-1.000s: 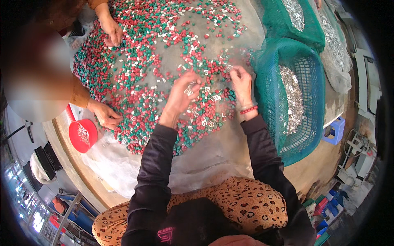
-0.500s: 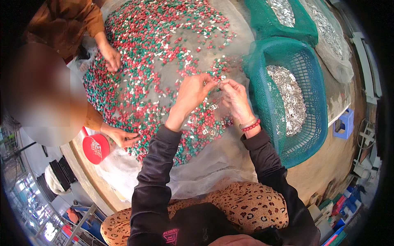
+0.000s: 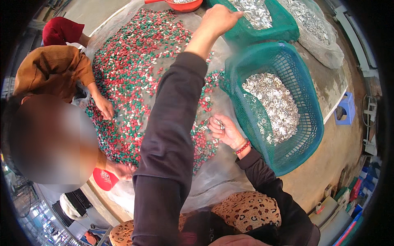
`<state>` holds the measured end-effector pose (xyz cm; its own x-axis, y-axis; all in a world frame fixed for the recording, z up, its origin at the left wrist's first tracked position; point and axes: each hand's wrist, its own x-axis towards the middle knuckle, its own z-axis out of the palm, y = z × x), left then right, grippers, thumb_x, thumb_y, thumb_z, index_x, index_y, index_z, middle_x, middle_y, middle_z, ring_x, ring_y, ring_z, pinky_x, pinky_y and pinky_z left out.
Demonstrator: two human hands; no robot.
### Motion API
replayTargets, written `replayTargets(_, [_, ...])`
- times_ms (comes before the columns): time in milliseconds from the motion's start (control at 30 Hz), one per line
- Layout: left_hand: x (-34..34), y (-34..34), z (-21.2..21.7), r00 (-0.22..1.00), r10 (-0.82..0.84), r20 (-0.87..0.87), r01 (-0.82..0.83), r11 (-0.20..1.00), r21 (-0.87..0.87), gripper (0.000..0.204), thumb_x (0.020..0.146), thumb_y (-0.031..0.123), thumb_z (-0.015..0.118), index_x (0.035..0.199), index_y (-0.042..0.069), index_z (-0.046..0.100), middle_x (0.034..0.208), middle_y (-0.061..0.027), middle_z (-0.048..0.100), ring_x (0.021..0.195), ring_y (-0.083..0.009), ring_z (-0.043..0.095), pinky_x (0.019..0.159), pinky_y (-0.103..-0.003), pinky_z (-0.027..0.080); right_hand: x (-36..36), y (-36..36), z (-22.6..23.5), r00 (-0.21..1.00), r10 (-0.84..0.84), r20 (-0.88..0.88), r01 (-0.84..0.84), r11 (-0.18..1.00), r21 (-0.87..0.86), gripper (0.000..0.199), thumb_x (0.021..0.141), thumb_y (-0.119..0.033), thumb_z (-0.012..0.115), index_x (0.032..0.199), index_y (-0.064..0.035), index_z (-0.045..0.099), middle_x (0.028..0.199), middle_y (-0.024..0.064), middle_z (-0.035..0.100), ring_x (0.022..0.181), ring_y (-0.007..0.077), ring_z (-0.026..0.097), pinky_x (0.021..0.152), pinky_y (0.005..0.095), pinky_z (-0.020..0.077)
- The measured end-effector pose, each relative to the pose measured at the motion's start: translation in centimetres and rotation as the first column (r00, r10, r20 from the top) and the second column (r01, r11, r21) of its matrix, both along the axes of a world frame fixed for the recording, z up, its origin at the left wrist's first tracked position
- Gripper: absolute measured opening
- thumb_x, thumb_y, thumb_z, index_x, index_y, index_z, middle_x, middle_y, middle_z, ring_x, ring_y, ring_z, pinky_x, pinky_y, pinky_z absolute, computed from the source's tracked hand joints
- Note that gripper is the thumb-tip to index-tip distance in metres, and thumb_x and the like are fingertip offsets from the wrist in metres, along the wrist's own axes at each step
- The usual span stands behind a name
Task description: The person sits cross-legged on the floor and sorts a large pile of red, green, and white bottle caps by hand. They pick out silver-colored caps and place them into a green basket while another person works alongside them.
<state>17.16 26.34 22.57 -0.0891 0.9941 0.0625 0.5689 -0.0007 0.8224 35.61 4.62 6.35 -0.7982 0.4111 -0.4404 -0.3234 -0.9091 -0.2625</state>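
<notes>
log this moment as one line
left hand: raised over far basket | right hand: pinching metal clips by near basket | table: red and green pieces

Few packages here, and no signs or screens. Far right on the bench, a clear plastic bag (image 3: 318, 30) lies slumped, lumpy with small silvery pieces, just beyond the green baskets. At the near right, down on the floor, stand several boxes and cartons (image 3: 349, 201) in blue, red, green and grey, packed close together; they are too small to tell apart. A round red cap-like lid (image 3: 104, 179) at the near left edge of the bench bears a small white label mark.
</notes>
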Motion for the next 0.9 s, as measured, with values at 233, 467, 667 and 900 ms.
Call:
replayTargets(233, [-1.6, -7.2, -15.1, 0.911, -0.186, -0.367, 0.089, 0.960, -0.266, 0.028, 0.079, 0.033, 0.065, 0.091, 0.008, 0.074, 0.086, -0.0203, 0.068, 0.084, -0.0368, 0.066, 0.078, -0.045, 0.051, -0.8, -0.5, 1.0, 0.977, 0.166, -0.130, -0.169, 0.985, -0.012, 0.023, 0.097, -0.023, 0.044, 0.082, -0.0067, 0.048, 0.064, -0.0010, 0.039, 0.049, 0.0050, 0.032, 0.039, 0.0176, 0.0231])
replayTargets(467, [1.6, -10.5, -22.0, 0.911, -0.069, -0.407, -0.017, 0.979, -0.203, 0.022, 0.080, 0.021, 0.063, 0.097, 0.008, 0.068, 0.090, -0.0175, 0.067, 0.083, -0.0359, 0.066, 0.074, -0.048, 0.051, -1.7, -0.3, -0.1, 0.966, 0.254, 0.042, -0.249, 0.964, -0.098, 0.039, 0.098, -0.028, 0.042, 0.066, -0.0067, 0.046, 0.056, -0.0052, 0.035, 0.043, 0.0036, 0.027, 0.038, 0.0192, 0.0190])
replayTargets(667, [1.8, -10.2, -22.5, 0.873, -0.136, -0.469, 0.071, 0.985, -0.154, 0.015, 0.081, 0.014, 0.060, 0.092, 0.007, 0.066, 0.088, -0.0165, 0.066, 0.083, -0.0360, 0.066, 0.071, -0.047, 0.051, -1.9, -0.3, -0.8, 0.967, 0.222, 0.127, -0.210, 0.972, -0.101, 0.040, 0.098, -0.029, 0.045, 0.065, -0.0075, 0.046, 0.053, -0.0054, 0.033, 0.042, 0.0035, 0.026, 0.038, 0.0198, 0.0178])
replayTargets(900, [2.8, -10.3, -21.6, 0.924, -0.013, -0.381, -0.068, 0.977, -0.200, 0.018, 0.073, 0.001, 0.063, 0.091, 0.003, 0.064, 0.089, -0.0171, 0.066, 0.088, -0.0355, 0.066, 0.073, -0.046, 0.052, -1.5, -0.5, -1.1, 0.979, 0.139, 0.147, -0.103, 0.967, -0.232, 0.048, 0.099, -0.041, 0.040, 0.065, -0.0091, 0.047, 0.052, -0.0039, 0.033, 0.041, 0.0055, 0.026, 0.036, 0.0212, 0.0177])
